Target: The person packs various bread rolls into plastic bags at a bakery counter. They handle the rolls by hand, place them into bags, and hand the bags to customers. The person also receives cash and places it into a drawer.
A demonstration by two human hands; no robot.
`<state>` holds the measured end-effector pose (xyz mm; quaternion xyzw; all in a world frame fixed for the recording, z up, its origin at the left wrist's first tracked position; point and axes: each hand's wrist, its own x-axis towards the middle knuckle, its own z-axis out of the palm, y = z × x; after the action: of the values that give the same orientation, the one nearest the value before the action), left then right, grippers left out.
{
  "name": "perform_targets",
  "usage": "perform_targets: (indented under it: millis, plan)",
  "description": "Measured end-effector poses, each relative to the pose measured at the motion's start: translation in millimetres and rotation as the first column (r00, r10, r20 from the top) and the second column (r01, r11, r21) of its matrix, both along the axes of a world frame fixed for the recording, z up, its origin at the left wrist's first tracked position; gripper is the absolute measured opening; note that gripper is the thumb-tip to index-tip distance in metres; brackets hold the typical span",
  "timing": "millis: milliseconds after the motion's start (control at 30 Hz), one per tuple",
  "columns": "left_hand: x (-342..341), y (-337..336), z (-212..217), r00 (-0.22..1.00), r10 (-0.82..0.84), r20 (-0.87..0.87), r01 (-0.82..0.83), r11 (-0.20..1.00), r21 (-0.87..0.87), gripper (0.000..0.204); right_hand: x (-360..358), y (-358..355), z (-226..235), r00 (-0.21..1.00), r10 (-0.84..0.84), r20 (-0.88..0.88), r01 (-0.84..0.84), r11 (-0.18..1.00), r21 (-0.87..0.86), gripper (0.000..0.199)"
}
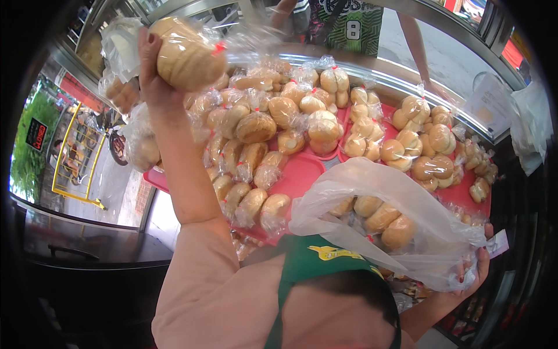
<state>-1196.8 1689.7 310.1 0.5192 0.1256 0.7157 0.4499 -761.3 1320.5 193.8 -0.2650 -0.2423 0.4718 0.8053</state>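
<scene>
Raised at the upper left, my left hand point(152, 72) is closed around a bagged loaf of bread point(189, 55), whose clear wrapper is tied with a red twist and smeared by motion at its gathered end. At the lower right, my right hand point(479, 270) grips the edge of a translucent white plastic bag point(401, 180). The bag hangs open, and a pack of bread rolls point(383, 221) shows in its mouth; whether the pack lies fully inside, I cannot tell. A small pale paper slip point(498, 244) sticks out beside my right fingers.
Several wrapped breads point(256, 127) cover red trays point(299, 171) in a glass-sided display case. More bagged rolls point(401, 148) fill the right side. White plastic bags point(532, 125) hang at the right. Beyond the glass stands a person in a patterned green shirt point(351, 32).
</scene>
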Motion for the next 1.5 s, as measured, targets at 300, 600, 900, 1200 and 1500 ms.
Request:
perform_targets:
  millis: [300,600,900,1200,1500]
  plan:
    - [224,-126,-98,0.229,-0.751,-0.619,0.787,0.517,-0.336,0.055,-21,12,24,0.973,0.006,-0.233,-0.018,0.999,-0.051,0.046]
    - [294,-169,-147,0.792,-0.271,-0.547,0.268,0.959,-0.089,0.063,-26,7,18,0.932,-0.173,-0.319,0.141,0.983,-0.119,0.044]
    - [342,-242,-212,0.019,-0.152,-0.988,0.768,0.635,-0.083,0.047,-17,-5,12,0.958,-0.258,-0.126,0.267,0.962,0.059,0.040]
    - [223,-85,-167,-0.213,-0.007,-0.977,0.367,0.926,-0.087,0.051,-16,-14,5,0.322,-0.260,0.910,0.845,0.513,-0.152,0.024]
    - [276,-84,-235,-0.092,-0.066,-0.994,0.544,0.833,-0.105,0.047,-11,-7,25,0.838,-0.394,0.379,0.499,0.834,-0.236,0.023]
